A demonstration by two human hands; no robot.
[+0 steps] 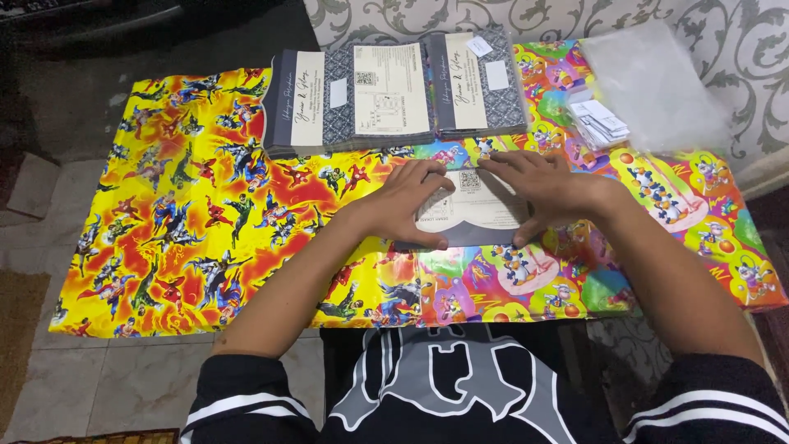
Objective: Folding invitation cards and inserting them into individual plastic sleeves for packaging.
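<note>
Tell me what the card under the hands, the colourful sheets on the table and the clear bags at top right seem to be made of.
Card: looks like matte paper or thin cardstock, cream with a grey border, lying flat with no shine. Colourful sheets: probably glossy plastic or coated wrapping paper; light glints off the creases. Clear bags: seemingly thin transparent plastic film, see-through and slightly hazy. Left hand and right hand press on the card.

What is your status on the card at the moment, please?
Left hand and right hand both flat on the folded card, fingers spread. Card lies on the bright cartoon sheet. Card stacks behind, clear of both hands.
</note>
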